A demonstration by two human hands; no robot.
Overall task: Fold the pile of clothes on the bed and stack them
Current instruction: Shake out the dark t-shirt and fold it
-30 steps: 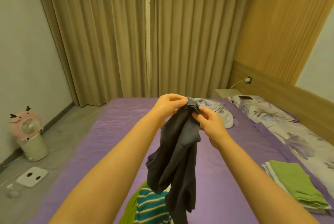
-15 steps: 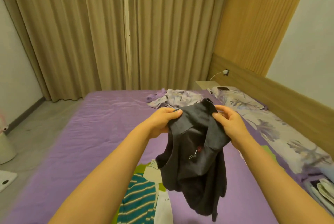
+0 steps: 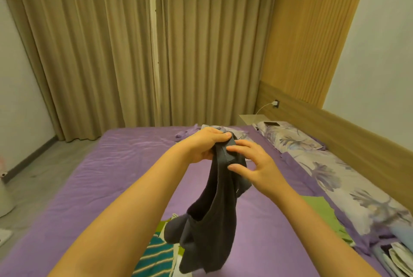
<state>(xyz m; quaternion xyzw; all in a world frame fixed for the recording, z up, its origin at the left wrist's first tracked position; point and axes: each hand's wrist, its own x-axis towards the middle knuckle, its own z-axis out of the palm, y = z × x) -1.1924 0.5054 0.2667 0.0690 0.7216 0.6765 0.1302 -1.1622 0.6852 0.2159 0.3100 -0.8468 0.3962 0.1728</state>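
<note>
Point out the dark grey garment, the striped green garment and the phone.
dark grey garment (image 3: 214, 216), head view, middle of the hanging cloth.
striped green garment (image 3: 154, 256), head view, its striped face.
phone (image 3: 271, 123), head view, centre of its dark screen.

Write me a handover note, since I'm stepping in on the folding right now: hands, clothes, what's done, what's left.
Left hand grips the top edge of the dark grey cotton garment, held up over the purple bed sheet.
Right hand pinches the same edge.
Done: folded green cloth lies at right, more folded pieces beside it.
Left: fold the grey garment, then the teal striped top and the pieces under it; stack all.
</note>
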